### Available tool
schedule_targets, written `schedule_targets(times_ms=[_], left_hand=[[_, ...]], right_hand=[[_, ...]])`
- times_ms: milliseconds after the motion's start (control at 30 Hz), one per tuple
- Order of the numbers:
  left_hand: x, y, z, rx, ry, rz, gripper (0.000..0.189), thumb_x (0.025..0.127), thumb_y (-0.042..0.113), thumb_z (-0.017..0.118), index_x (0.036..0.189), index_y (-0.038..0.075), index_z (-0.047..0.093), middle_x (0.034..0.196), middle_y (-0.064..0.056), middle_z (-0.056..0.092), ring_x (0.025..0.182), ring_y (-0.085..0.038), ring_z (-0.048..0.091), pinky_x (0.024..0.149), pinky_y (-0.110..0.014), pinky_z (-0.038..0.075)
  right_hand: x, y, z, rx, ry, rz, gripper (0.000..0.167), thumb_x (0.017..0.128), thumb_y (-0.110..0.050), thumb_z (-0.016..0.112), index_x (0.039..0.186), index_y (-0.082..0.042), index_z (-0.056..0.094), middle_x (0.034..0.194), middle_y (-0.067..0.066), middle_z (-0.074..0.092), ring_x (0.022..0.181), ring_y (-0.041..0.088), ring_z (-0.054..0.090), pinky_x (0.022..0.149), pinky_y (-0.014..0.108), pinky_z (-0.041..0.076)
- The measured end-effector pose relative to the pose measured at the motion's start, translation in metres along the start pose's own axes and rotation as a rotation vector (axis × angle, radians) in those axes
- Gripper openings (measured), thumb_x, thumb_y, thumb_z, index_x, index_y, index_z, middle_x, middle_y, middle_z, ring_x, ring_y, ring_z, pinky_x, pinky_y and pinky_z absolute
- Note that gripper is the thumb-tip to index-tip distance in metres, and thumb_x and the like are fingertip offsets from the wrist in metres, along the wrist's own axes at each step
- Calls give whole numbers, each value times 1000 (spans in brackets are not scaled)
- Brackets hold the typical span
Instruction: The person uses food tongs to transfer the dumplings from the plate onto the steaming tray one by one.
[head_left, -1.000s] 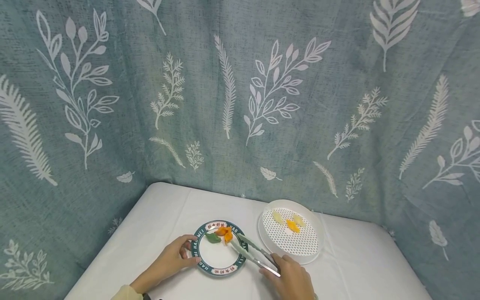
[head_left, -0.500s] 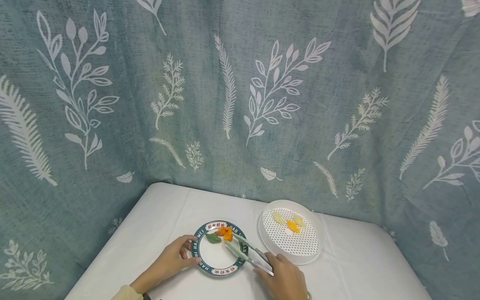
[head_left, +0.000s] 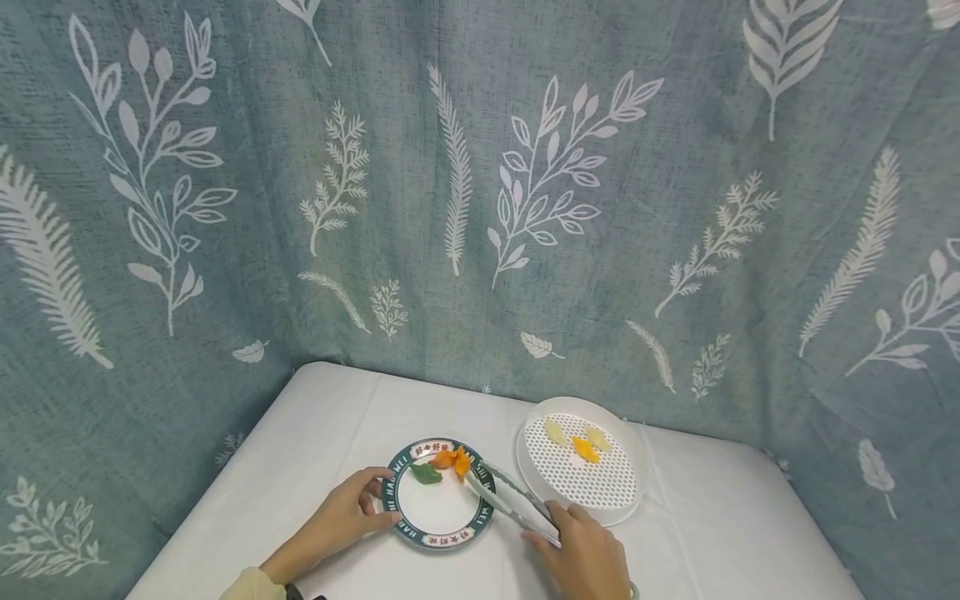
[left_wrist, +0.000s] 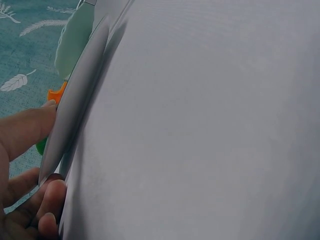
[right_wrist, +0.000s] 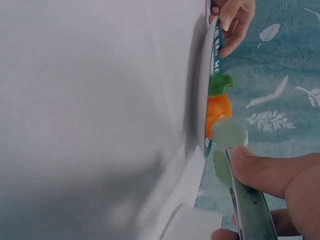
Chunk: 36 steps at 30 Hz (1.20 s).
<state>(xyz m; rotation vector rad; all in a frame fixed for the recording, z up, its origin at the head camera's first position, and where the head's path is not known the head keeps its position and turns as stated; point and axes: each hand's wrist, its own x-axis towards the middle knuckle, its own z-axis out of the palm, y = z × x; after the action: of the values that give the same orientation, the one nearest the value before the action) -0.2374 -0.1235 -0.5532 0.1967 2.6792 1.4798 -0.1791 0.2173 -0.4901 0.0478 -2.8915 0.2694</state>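
Observation:
My left hand [head_left: 356, 510] grips the left rim of a white plate [head_left: 441, 515] with a dark green patterned border, thumb on top and fingers around the edge. On the plate lie a green pepper piece [head_left: 426, 474] and two orange pepper pieces [head_left: 442, 459], near the far side. My right hand [head_left: 585, 550] holds metal tongs [head_left: 498, 502] with pale green tips, its thumb [right_wrist: 260, 172] pressing on one arm. The tongs' arms stand apart; one tip is right at the right-hand orange piece [head_left: 462, 464], the other is over the plate's right rim.
Right of the plate stands a round white tray [head_left: 592, 492] with a perforated base. It holds an orange piece [head_left: 585, 450] and two pale pieces [head_left: 596, 439]. A white cloth [head_left: 337, 417] covers the table, and a patterned teal curtain [head_left: 420, 333] hangs behind and at the left.
The tongs first moved left over the plate, then back right and slightly away. The right-hand orange pepper piece has shifted a little to the right. The left hand keeps its grip on the plate.

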Motion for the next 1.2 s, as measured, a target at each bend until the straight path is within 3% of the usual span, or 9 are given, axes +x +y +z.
schedule_targets(times_ms=[233,433,733,1000,1200], left_hand=[[-1,0,-1,-3,-7,2,75,74,37,92,138,14,60,101,3,58,79,-15,53,64,-27,47],[-1,1,-1,-13,-12,1,75,75,37,92,138,13,60,101,2,58,80,-16,53,64,-28,47],[-2,1,-1,-20,-16,-4,75,76,38,91,139,13,59,102,2,59,80,-16,53,65,-28,47],[-2,1,1,1,-1,-12,75,75,40,91,138,14,60,102,3,60,80,-15,53,65,-28,47],[-2,1,0,20,1,-11,74,76,40,91,138,14,60,102,3,60,79,-14,52,64,-27,47]], right_hand=[[0,-19,2,-1,-33,27,58,77,-56,85,116,-14,76,80,-3,59,61,13,46,55,35,46],[1,-30,8,-63,-29,49,59,78,-56,84,119,-14,75,83,2,61,59,15,46,56,36,49],[3,-31,13,-110,16,1,58,81,-55,82,119,-13,73,82,2,58,57,15,44,51,34,44],[10,-29,17,-84,-15,-23,57,83,-56,79,120,-13,72,82,1,58,59,14,48,53,34,45],[11,-22,22,-50,34,-84,52,84,-52,80,118,-14,74,76,-4,54,56,14,41,49,32,37]])
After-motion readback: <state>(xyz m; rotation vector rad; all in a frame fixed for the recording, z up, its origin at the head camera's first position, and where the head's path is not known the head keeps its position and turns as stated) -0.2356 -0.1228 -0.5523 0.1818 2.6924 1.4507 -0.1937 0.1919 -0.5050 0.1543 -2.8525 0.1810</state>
